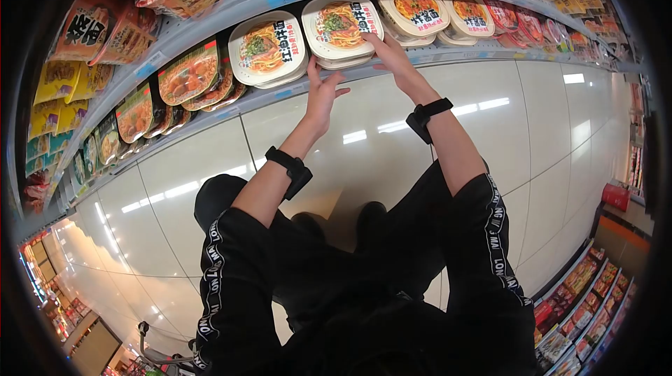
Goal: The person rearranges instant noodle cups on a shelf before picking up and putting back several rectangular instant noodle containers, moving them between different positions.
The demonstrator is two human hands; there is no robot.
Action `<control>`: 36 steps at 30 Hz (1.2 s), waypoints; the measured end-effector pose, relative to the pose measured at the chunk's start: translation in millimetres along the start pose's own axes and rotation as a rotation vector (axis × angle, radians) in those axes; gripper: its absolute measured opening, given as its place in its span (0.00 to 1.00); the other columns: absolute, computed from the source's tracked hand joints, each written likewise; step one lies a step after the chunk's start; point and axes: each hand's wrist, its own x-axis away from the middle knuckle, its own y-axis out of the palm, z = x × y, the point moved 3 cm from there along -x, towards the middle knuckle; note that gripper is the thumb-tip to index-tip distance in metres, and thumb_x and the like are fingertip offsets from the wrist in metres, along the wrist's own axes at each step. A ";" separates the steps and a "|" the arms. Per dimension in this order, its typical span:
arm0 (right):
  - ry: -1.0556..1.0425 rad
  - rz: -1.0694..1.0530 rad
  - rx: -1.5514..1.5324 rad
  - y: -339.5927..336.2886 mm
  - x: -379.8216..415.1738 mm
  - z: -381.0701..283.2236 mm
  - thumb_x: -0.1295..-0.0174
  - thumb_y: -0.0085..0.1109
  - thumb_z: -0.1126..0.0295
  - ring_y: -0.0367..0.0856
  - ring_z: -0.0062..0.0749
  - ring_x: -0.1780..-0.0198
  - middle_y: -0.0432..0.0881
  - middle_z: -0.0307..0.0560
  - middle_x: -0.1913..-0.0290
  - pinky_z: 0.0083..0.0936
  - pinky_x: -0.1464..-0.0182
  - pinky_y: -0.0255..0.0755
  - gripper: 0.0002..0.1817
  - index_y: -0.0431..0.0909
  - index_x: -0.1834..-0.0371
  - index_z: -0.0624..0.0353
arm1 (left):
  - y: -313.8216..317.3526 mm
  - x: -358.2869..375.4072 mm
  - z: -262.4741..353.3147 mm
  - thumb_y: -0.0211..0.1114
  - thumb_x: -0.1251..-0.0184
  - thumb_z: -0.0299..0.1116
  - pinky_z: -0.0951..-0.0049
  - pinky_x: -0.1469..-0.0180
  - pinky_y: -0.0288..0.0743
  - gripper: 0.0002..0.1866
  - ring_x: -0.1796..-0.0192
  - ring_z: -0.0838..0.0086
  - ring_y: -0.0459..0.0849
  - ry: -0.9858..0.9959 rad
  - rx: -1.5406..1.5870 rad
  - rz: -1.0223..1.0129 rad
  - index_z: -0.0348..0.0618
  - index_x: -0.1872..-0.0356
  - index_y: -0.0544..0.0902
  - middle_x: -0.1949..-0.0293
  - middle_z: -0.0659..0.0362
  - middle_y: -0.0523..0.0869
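Observation:
A stack of white-rimmed noodle boxes (341, 29) stands on the lower shelf, its top lid showing noodles with green garnish. At its lower left corner is my left hand (322, 99), fingers apart, one fingertip at the box edge. My right hand (393, 59) reaches the stack's right side, its fingers spread and one fingertip on the lid's edge. Neither hand has closed round a box. A similar stack (268, 48) sits just left of this one, and boxes with orange noodle lids (413, 10) sit to the right.
The shelf's front edge (280, 92) curves across the view. Red-lidded boxes (189, 71) stand at the left, orange noodle packs (126, 33) at the upper left. Below lies the tiled floor (182, 215). At the lower right is another shelf of packages (581, 299), at the lower left a metal bar (164, 360).

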 end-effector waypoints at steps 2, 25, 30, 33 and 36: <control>-0.004 -0.020 0.013 0.6 -0.8 2.8 0.41 0.55 0.41 0.70 0.38 0.37 0.74 0.50 0.38 0.40 0.42 0.67 0.39 0.66 0.33 0.57 | -2.2 -0.2 -1.2 0.58 0.35 0.28 0.57 0.42 0.77 0.42 0.36 0.64 0.68 -0.009 0.006 -0.002 0.50 0.25 0.43 0.30 0.52 0.55; 0.021 -0.094 0.059 5.6 15.1 -16.2 0.37 0.51 0.42 0.72 0.36 0.43 0.71 0.48 0.38 0.36 0.44 0.71 0.40 0.61 0.29 0.59 | -13.1 6.4 -4.4 0.56 0.36 0.26 0.62 0.37 0.70 0.44 0.26 0.55 0.60 0.030 -0.238 0.017 0.53 0.22 0.41 0.25 0.50 0.53; 0.017 -0.103 0.062 6.2 12.6 -10.9 0.37 0.51 0.42 0.71 0.37 0.41 0.69 0.48 0.37 0.37 0.43 0.71 0.40 0.59 0.29 0.59 | -13.2 -2.2 -13.4 0.56 0.36 0.27 0.62 0.35 0.68 0.45 0.25 0.57 0.58 0.053 -0.179 -0.022 0.51 0.22 0.40 0.25 0.52 0.53; 0.002 -0.052 0.087 6.3 12.4 -10.3 0.36 0.50 0.46 0.76 0.35 0.43 0.75 0.47 0.39 0.39 0.47 0.72 0.36 0.62 0.30 0.56 | -10.5 2.2 -11.0 0.57 0.36 0.28 0.63 0.35 0.68 0.45 0.25 0.59 0.59 0.015 -0.151 -0.022 0.49 0.22 0.40 0.25 0.52 0.54; 0.012 -0.110 0.084 8.2 15.1 -11.9 0.37 0.51 0.43 0.70 0.38 0.39 0.68 0.49 0.35 0.38 0.41 0.70 0.40 0.59 0.28 0.59 | -11.3 3.9 -11.6 0.56 0.36 0.29 0.63 0.35 0.68 0.45 0.25 0.59 0.60 -0.001 -0.176 -0.019 0.49 0.22 0.40 0.25 0.52 0.55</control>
